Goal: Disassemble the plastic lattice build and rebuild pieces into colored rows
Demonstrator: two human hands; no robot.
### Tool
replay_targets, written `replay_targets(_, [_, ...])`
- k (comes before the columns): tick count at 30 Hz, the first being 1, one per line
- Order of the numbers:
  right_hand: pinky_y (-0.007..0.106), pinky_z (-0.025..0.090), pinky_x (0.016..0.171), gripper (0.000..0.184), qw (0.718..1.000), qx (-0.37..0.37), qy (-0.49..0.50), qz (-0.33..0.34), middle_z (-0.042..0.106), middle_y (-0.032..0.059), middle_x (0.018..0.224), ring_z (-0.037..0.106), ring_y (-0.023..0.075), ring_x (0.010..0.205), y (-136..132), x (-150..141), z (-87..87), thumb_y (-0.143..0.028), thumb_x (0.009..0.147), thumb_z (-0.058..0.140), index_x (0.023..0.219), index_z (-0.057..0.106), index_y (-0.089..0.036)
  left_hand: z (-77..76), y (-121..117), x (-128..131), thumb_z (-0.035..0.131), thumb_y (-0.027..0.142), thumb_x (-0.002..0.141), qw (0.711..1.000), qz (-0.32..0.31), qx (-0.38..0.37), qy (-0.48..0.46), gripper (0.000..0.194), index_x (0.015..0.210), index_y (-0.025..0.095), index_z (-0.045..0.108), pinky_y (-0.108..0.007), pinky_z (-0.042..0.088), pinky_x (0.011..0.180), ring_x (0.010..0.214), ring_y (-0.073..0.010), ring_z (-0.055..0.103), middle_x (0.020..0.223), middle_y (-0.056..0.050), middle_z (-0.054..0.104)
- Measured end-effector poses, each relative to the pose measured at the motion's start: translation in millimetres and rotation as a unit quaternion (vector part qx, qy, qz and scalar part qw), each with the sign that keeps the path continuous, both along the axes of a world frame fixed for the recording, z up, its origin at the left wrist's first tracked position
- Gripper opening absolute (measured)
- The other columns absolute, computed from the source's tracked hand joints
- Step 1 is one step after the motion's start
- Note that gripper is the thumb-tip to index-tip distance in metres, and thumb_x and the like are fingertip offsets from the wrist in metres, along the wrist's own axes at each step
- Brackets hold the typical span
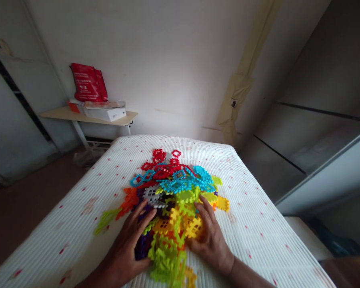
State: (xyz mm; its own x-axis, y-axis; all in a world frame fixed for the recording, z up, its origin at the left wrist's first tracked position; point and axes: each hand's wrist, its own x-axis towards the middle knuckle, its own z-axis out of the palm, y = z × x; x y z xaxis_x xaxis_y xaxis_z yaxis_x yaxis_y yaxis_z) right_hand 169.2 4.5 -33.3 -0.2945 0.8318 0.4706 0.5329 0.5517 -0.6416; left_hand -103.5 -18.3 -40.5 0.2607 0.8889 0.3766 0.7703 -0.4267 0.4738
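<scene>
A heap of plastic snap tiles (168,200) is spread on a white bed (249,232) — its near side is cupped by the left hand (123,248) and right hand (210,244), the fingers (147,212) held apart and pressed on the tiles, not clamped. A red bag (88,82) is propped on a worktop (60,114) beyond the bed.

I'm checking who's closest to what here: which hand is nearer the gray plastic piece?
Left. The left hand lies just below the gray piece, its fingertips close to it. The right hand rests farther off, to its lower right, on the colored pile.
</scene>
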Motion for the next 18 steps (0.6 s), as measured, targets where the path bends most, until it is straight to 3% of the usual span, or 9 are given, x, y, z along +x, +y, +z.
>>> replay_targets(5, [0.047, 0.026, 0.108, 0.079, 0.994, -0.060, 0.081, -0.029, 0.031, 0.0100, 0.143, 0.025, 0.0287, 0.134, 16, -22, 3.9, -0.024, 0.065, 0.068, 0.135, 0.033, -0.025, 6.5, 14, 16, 0.059, 0.019, 0.072, 0.995, -0.004, -0.016, -0.102, 0.074, 0.138, 0.034, 0.028, -0.046, 0.028, 0.109, 0.134, -0.0289, 0.029, 0.146, -0.006, 0.031])
replay_targets(11, [0.044, 0.024, 0.109, 0.076, 0.982, -0.100, 0.157, -0.026, 0.033, 0.0104, 0.141, 0.026, 0.0287, 0.133, 28, -43, 14.1, -0.030, 0.062, 0.071, 0.130, 0.040, -0.023, 16.1, 28, 44, 0.060, 0.012, 0.064, 0.968, -0.005, -0.084, -0.235, 0.073, 0.131, 0.032, 0.039, -0.045, 0.025, 0.111, 0.133, -0.0269, 0.031, 0.143, -0.004, 0.037])
replay_targets(15, [0.043, 0.027, 0.108, 0.073, 0.970, -0.099, 0.224, 0.000, 0.039, 0.0095, 0.138, 0.031, 0.0285, 0.130, 37, -60, 28.5, -0.033, 0.058, 0.074, 0.124, 0.045, -0.023, 34.6, 34, 56, 0.063, 0.013, 0.060, 0.919, 0.007, -0.154, -0.363, 0.074, 0.130, 0.027, 0.040, -0.044, 0.032, 0.106, 0.127, -0.0285, 0.041, 0.137, -0.006, 0.046])
replay_targets(18, [0.039, 0.043, 0.095, 0.069, 0.940, -0.156, 0.303, 0.030, 0.053, 0.0069, 0.120, 0.050, 0.0256, 0.112, 44, -70, 48.5, -0.036, 0.058, 0.074, 0.120, 0.047, -0.023, 52.9, 38, 60, 0.066, 0.017, 0.062, 0.871, 0.022, -0.198, -0.449, 0.075, 0.131, 0.025, 0.038, -0.041, 0.042, 0.098, 0.116, -0.0284, 0.052, 0.128, -0.007, 0.055])
